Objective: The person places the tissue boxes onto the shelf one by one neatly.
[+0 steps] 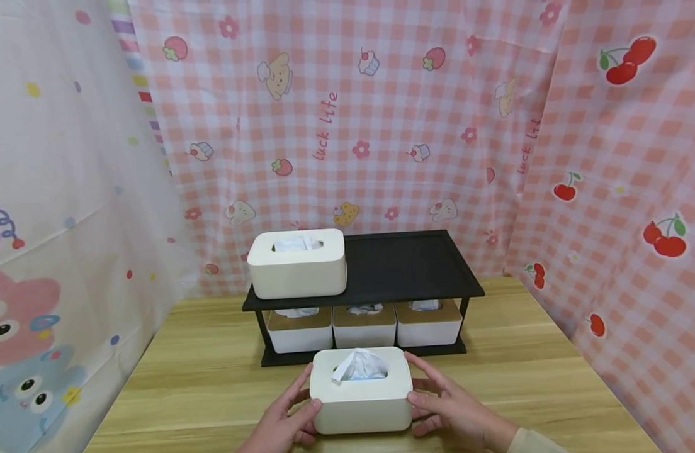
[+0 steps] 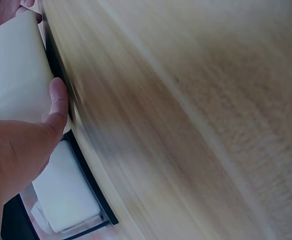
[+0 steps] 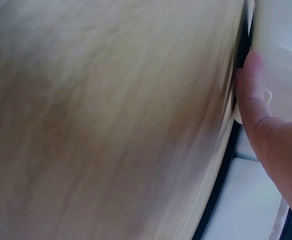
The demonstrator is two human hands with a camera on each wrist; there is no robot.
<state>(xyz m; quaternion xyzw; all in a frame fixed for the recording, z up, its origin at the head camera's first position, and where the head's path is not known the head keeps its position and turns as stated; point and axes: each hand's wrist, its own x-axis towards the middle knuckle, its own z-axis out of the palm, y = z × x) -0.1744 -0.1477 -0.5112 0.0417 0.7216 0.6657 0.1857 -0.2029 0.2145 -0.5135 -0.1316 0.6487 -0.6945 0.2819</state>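
A white tissue box [image 1: 362, 412] with a tissue sticking up from its top slot is in front of the black two-tier rack [image 1: 410, 264]. My left hand [image 1: 288, 412] holds its left end, thumb on the near corner and a finger reaching along the side. At the opposite end my right hand [image 1: 446, 402] grips it likewise, with the thumb near the front corner. Both wrist views show a thumb against the box's white wall. Whether the box touches the table cannot be told. Another white tissue box [image 1: 298, 280] sits on the left of the rack's top shelf.
Under the top shelf stand three tissue boxes with brown lids in a row: left [image 1: 299, 333], middle [image 1: 364, 330] and right [image 1: 429, 327]. The rack stands on a wood-grain table [image 1: 194, 371]. A pink checked curtain [image 1: 347, 126] hangs behind it, with more cloth at both sides.
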